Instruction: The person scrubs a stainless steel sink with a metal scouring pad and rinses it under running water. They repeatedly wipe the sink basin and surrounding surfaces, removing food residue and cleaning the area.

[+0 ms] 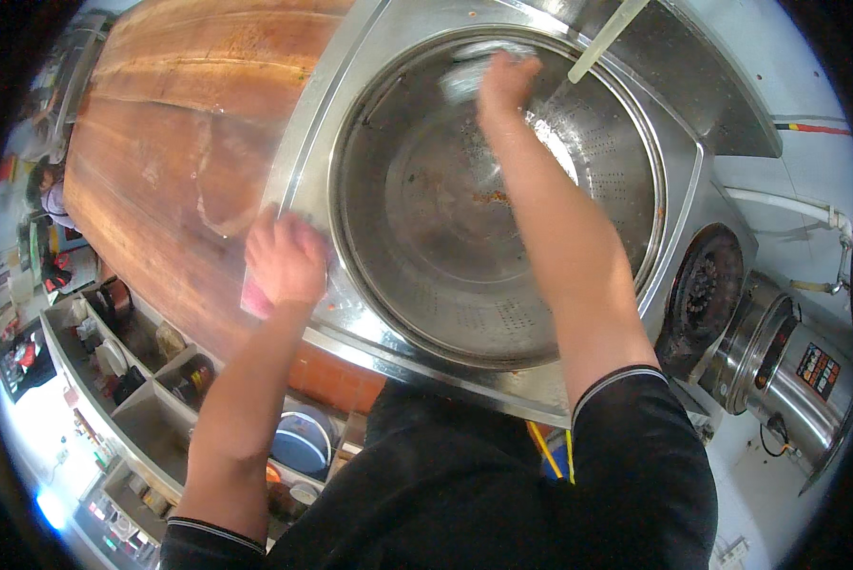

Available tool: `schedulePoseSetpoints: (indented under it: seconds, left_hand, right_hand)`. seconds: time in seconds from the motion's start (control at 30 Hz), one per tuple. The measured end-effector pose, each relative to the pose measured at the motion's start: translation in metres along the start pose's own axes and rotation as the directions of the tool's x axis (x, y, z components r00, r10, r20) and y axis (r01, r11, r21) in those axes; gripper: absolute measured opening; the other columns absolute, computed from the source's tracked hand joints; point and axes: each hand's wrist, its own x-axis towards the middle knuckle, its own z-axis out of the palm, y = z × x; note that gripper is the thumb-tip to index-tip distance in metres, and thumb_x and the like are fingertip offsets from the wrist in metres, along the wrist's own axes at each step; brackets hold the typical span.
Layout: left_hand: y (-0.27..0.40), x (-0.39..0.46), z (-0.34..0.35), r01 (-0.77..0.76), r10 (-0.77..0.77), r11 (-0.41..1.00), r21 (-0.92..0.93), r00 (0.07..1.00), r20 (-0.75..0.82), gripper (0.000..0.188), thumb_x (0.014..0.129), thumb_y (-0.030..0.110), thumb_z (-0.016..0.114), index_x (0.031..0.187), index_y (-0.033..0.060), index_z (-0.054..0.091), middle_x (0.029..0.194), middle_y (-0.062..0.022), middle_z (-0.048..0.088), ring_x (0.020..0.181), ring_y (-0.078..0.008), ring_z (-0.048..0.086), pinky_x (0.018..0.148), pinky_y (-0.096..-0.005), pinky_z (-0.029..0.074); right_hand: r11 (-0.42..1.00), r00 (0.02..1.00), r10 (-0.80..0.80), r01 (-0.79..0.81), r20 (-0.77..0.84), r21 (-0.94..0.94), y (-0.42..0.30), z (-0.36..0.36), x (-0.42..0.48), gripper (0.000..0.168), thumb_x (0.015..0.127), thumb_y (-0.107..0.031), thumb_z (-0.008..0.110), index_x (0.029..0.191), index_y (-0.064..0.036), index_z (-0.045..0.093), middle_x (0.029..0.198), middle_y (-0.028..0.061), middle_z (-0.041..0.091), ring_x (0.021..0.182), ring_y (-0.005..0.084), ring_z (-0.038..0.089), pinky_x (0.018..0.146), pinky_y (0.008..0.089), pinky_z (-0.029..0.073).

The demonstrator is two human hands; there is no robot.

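A large round metal basin [433, 285] with groups of small holes is set in the stainless steel surface before me. My right hand [508, 82] is at its far side, blurred, closed on a shiny, see-through item [465, 78] that may be plastic film or a bag. Water runs from a pale hose [608, 39] just right of that hand. Reddish bits [492, 197] lie on the basin's bottom. My left hand [286, 260] presses on a pink cloth [257, 298] at the basin's left, where the metal edge meets the wooden board; its fingers are blurred.
A large wooden board [148, 149] adjoins the metal rim on the left. Divided shelving [148, 420] and a blue bucket [299, 445] are below left. A dark round lid-like object [708, 288] and a steel cylinder [800, 377] stand at right. A person [55, 196] is far left.
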Motion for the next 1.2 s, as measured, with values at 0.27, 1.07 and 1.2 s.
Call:
schedulePoseSetpoints:
  seconds: [0.27,1.07,1.2]
  left_hand:
    - [0.002,0.0,-0.003,0.042,-0.042,0.999,-0.008,0.997,0.064,0.033,0.083,0.031,0.054,0.111,0.0143,0.059,0.135,-0.0061,0.046,0.125,-0.0331,0.039,0.105,-0.047,0.03]
    - [0.006,0.003,-0.003,-0.002,0.002,1.0,-0.024,1.0,-0.003,0.027,0.083,0.027,0.055,0.106,0.0135,0.06,0.13,-0.0122,0.05,0.117,-0.0358,0.046,0.1,-0.0479,0.035]
    - [0.001,0.003,-0.001,0.009,-0.008,1.0,-0.026,0.999,0.039,0.03,0.085,0.028,0.053,0.111,0.0128,0.059,0.134,-0.0069,0.047,0.123,-0.0323,0.041,0.105,-0.0463,0.03]
  right_hand:
    - [0.736,0.859,0.428,-0.153,-0.279,0.659,0.037,-0.139,0.033,0.045,0.093,-0.018,0.039,0.136,-0.005,0.03,0.124,0.0182,0.051,0.108,0.0338,0.057,0.088,0.0477,0.055]
    - [0.882,0.952,0.217,-0.286,0.218,0.374,0.007,-0.005,-0.019,0.055,0.094,-0.034,0.055,0.132,0.001,0.038,0.122,0.0173,0.056,0.109,0.0336,0.056,0.096,0.0407,0.044]
    - [0.985,0.918,0.011,0.058,0.396,-0.161,-0.015,0.03,-0.107,0.051,0.096,-0.036,0.047,0.13,0.002,0.041,0.118,0.0281,0.058,0.112,0.0421,0.056,0.097,0.0471,0.042]
